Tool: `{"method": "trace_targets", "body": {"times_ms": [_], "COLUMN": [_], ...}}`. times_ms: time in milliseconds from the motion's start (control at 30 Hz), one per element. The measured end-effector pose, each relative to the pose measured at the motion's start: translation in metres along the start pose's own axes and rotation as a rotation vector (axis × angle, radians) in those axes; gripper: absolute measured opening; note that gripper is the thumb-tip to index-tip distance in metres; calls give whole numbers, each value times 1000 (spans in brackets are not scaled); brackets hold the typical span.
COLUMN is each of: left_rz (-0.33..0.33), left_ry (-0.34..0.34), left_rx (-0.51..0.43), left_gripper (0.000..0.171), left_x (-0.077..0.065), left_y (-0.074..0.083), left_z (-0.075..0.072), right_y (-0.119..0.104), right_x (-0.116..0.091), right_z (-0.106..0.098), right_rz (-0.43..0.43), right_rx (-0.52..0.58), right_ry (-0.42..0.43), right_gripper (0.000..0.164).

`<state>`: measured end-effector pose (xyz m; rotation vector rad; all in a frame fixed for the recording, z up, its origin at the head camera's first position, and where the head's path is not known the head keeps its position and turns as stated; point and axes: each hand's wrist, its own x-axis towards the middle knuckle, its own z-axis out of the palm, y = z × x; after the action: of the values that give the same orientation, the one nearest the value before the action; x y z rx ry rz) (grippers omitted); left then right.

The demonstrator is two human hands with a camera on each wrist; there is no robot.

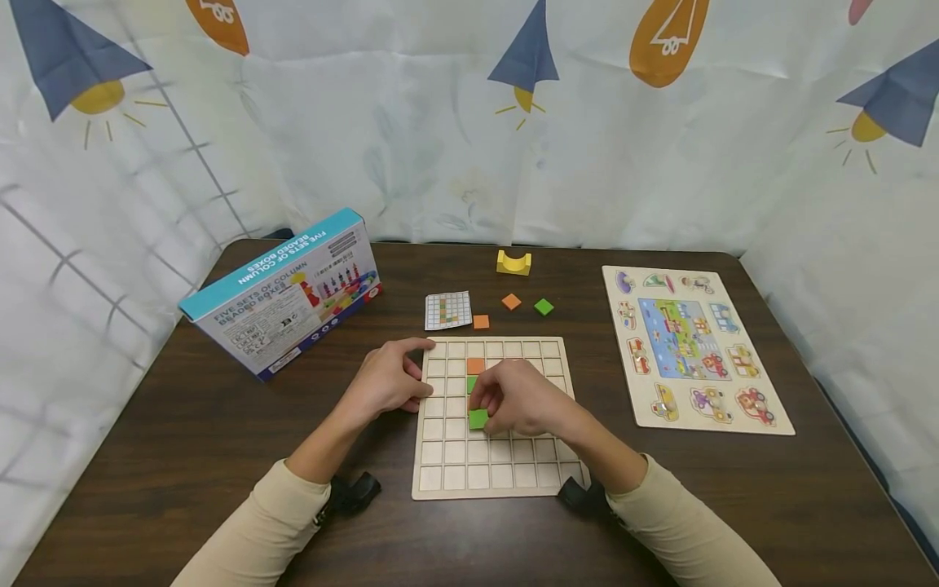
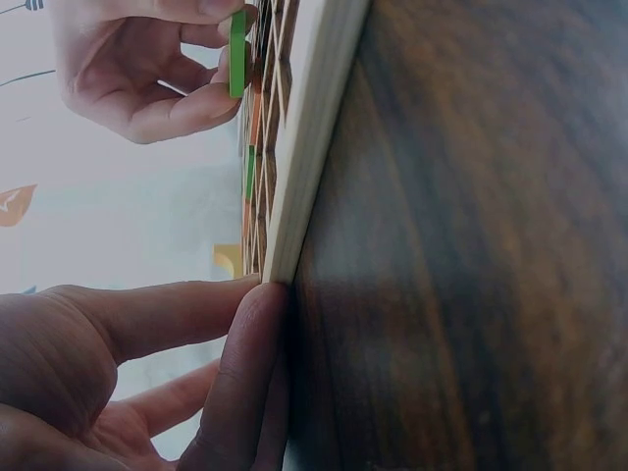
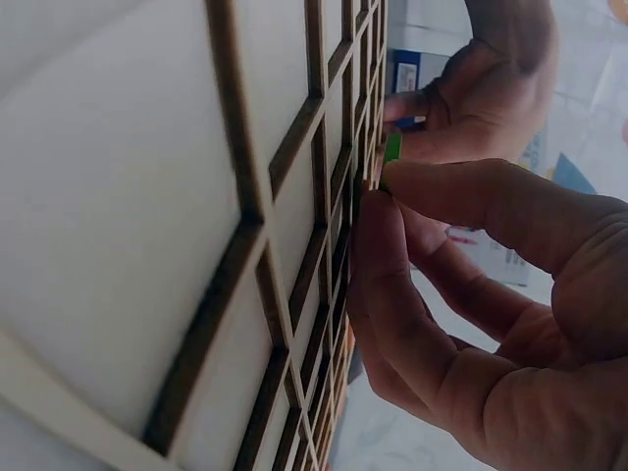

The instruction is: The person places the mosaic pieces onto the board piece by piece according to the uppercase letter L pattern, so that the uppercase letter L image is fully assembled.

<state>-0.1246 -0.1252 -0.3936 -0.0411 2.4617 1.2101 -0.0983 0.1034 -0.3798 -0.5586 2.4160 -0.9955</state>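
A pale wooden grid board (image 1: 453, 477) lies on the table. My left hand (image 1: 389, 377) holds its left edge, thumb and fingertips meeting at the rim in the left wrist view. Over the middle columns my right hand (image 1: 524, 398) pinches a green square tile (image 1: 478, 419) between thumb and fingers; the left wrist view shows that tile (image 2: 237, 54) standing on edge just above the grid. An orange tile (image 1: 475, 365) sits in a cell near the top, with another green tile (image 1: 472, 384) below it, partly hidden by the right hand.
Behind the board lie a small pattern card (image 1: 448, 311), orange tiles (image 1: 511, 302) (image 1: 480, 322), a green tile (image 1: 544, 306) and a yellow arched block (image 1: 513, 263). A tilted toy box (image 1: 293, 302) stands at left, a picture puzzle board (image 1: 689, 414) at right.
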Motion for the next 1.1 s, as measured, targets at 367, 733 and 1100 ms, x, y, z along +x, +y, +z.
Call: {"method": "trace_targets", "body": {"times_ms": [367,733,1100], "left_rz": [-16,-5,-6], "left_ry": [-6,0,-2], "left_rx": [10,-4,-13], "left_gripper": [71,72,71], "left_x": [1,1,0], "left_y": [1,-1,0], "left_z": [0,0,1], "right_y": [0,-1,-1], "right_x": [-1,-1,-1], "right_z": [3,5,5], "right_rz": [-32,-51,-63], "right_rx": [-48,-56,-73], "right_ry": [-9,-8,-6], "right_gripper": [25,26,26]}}
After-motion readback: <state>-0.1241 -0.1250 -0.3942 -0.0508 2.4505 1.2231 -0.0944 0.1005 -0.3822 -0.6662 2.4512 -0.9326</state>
